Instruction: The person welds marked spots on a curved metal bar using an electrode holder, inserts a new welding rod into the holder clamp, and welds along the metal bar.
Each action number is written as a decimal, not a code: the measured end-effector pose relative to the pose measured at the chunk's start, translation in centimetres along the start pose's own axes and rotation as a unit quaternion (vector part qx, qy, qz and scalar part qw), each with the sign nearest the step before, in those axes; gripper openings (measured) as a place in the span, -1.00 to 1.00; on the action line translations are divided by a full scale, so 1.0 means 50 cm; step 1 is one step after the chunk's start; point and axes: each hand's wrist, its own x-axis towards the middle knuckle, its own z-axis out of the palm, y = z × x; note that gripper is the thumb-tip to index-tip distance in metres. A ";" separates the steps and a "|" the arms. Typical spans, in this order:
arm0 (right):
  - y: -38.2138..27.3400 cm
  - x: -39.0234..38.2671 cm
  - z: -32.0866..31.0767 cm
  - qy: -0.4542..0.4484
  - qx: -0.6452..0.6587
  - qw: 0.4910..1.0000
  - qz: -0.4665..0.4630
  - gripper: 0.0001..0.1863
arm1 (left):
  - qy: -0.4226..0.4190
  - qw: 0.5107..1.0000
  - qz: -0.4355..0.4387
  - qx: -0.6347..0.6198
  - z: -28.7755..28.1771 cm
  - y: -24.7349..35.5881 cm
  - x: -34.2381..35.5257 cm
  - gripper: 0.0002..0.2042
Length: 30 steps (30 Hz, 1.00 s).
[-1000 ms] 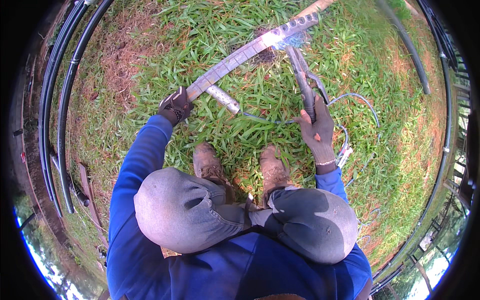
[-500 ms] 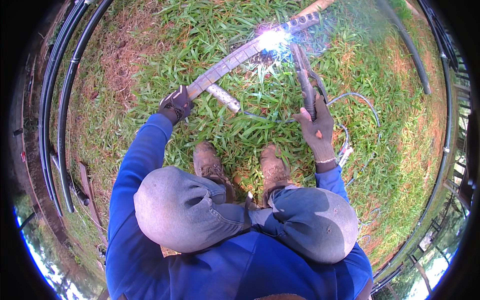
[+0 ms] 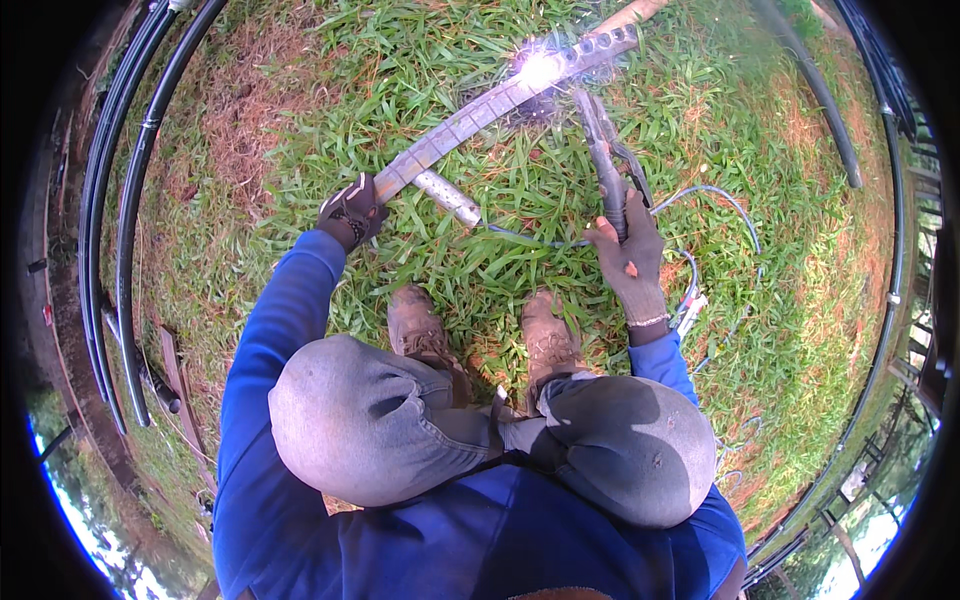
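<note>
My gloved left hand (image 3: 352,209) grips the near left end of a long metal bar (image 3: 450,133) that slants up to the right, with cross marks along it and round holes toward its far end. In my gloved right hand (image 3: 634,252) is a black welding electrode holder (image 3: 606,160), its jaws pointing up toward the bar. A bright welding arc (image 3: 541,68) glows on the bar and hides the metal there, as well as the electrode's tip. Fingertips show through the worn right glove. Beneath the bar, near my left hand, lies a perforated metal tube (image 3: 448,197).
Grass (image 3: 520,230) covers the ground. A blue cable (image 3: 735,205) loops on the right. Dark pipes (image 3: 150,130) stand along the left, and another pipe (image 3: 825,95) lies at upper right. A wooden piece (image 3: 632,13) touches the bar's far end. My boots (image 3: 549,330) are planted close below.
The electrode holder and my right hand have shifted slightly left. The arc glow has become smaller and moved a little left and up. My left hand keeps its hold on the bar.
</note>
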 end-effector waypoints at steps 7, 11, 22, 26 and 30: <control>-0.005 0.003 -0.002 0.007 -0.029 0.999 -0.033 -0.20 | 0.011 1.000 0.008 0.004 0.011 -0.009 0.007 -0.51; 0.001 0.008 -0.007 -0.015 0.008 1.000 -0.006 -0.19 | 0.002 1.000 0.005 0.011 0.012 -0.010 0.009 -0.50; -0.007 0.021 -0.019 -0.040 -0.038 0.998 0.005 -0.15 | 0.000 1.000 -0.003 0.007 -0.001 0.001 -0.002 -0.48; -0.013 0.029 -0.021 -0.039 -0.103 0.993 -0.052 -0.18 | 0.001 1.000 0.003 0.003 -0.010 0.009 -0.010 -0.49; -0.023 0.033 -0.015 -0.044 0.042 0.998 0.013 -0.22 | -0.011 1.000 -0.013 0.005 -0.018 0.016 -0.014 -0.48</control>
